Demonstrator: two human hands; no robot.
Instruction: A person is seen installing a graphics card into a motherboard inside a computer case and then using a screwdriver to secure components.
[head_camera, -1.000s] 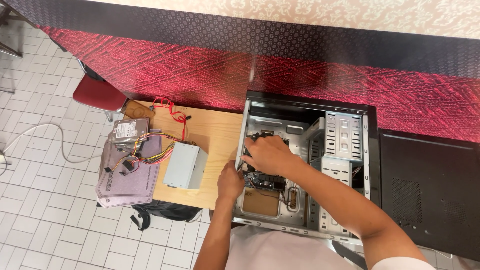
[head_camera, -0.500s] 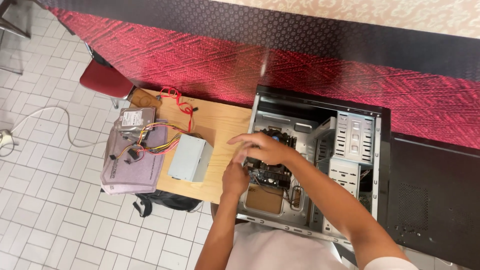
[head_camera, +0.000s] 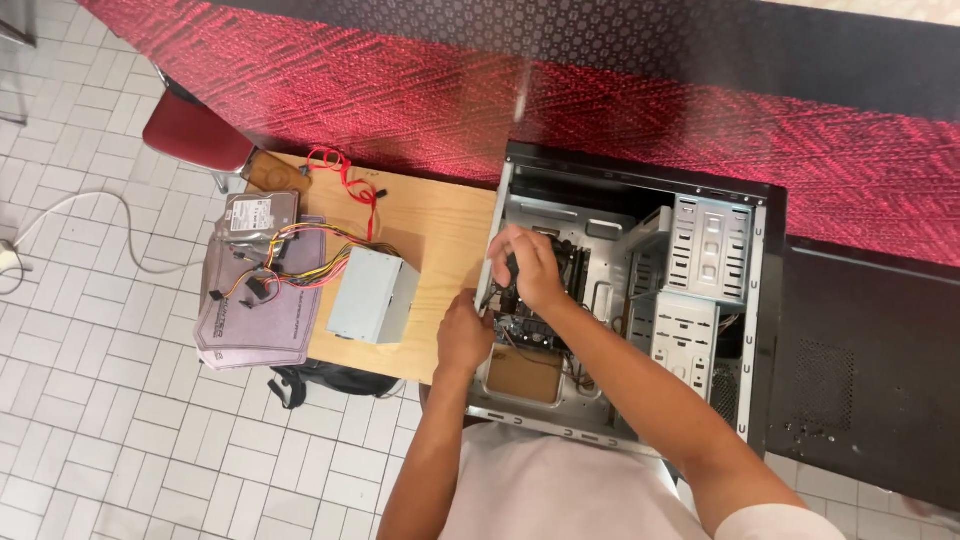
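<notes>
An open grey computer case (head_camera: 700, 250) lies on its side on a wooden table (head_camera: 440, 225). My right hand (head_camera: 530, 265) reaches inside it, over the motherboard (head_camera: 530, 325), with its fingers curled around a small dark object (head_camera: 511, 272), possibly a tool handle. My left hand (head_camera: 465, 335) grips the case's left wall near the front corner. My forearms hide part of the board.
A grey power supply (head_camera: 372, 295) with coloured wires, a hard drive (head_camera: 260, 215) and a red cable (head_camera: 345, 180) lie left of the case. A grey mat (head_camera: 255, 320) overhangs the table's edge. Also here: a black side panel (head_camera: 865, 380), a red chair (head_camera: 195, 130) and a black bag (head_camera: 330, 378).
The camera view has shifted. My right hand has moved slightly toward the case's left wall; my left hand stays on the case's edge.
</notes>
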